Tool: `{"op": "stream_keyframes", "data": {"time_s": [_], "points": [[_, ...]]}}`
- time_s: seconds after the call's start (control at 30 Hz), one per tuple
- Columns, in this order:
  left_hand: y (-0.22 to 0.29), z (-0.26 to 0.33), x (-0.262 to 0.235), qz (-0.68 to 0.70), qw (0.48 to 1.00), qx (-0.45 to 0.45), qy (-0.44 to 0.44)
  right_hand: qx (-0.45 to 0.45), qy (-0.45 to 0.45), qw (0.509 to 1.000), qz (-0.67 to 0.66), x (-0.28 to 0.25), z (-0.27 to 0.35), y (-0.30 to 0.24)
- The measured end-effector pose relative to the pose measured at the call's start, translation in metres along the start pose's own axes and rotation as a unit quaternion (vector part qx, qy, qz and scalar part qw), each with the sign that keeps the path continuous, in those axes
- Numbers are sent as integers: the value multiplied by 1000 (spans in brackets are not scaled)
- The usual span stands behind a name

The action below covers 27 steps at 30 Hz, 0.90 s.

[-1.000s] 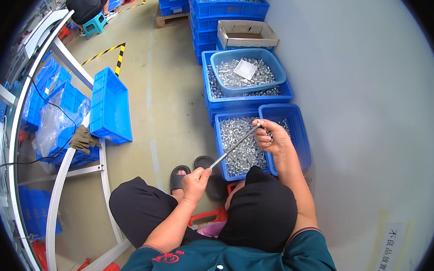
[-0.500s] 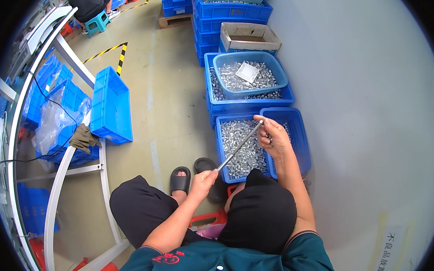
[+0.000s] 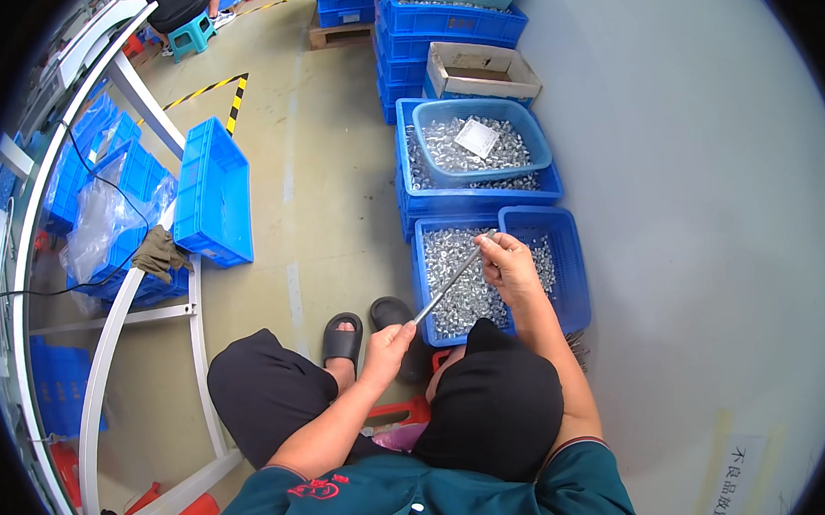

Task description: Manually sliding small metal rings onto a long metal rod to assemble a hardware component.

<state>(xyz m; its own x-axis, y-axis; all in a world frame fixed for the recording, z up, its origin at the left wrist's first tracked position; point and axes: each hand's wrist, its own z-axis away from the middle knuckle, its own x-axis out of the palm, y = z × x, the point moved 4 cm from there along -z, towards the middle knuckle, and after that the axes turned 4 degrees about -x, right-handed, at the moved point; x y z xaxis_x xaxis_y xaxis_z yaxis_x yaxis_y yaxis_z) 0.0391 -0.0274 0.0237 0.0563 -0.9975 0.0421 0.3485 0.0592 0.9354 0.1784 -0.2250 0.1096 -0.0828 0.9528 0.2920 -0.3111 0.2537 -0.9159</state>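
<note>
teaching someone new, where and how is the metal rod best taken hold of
Probably at its near end, from the left, in a closed grip: the metal rod is slim and straight, slanting from the left hand toward the right hand at its far end.

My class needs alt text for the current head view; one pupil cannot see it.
A person's left hand grips a slim metal rod, whose far end meets the right hand, near blue bins of small metal parts beside a pale wall.
</note>
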Motion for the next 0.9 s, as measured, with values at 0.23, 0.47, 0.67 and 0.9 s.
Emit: {"op": "stream_keyframes", "data": {"time_s": [0.23,0.47,0.67,0.9], "points": [[-16,11,0,-41,999,-10,-8,-115,115,987,-11,-19,-1,-47],[-2,5,-6,19,999,26,-3,58,-97,954,-278,-10,-2,-19],[0,3,-12,-12,999,37,12,69,-116,947,-291,-14,-3,-14],[-2,-1,-14,-69,995,68,36,39,-88,965,-242,-19,-3,-13]]}}
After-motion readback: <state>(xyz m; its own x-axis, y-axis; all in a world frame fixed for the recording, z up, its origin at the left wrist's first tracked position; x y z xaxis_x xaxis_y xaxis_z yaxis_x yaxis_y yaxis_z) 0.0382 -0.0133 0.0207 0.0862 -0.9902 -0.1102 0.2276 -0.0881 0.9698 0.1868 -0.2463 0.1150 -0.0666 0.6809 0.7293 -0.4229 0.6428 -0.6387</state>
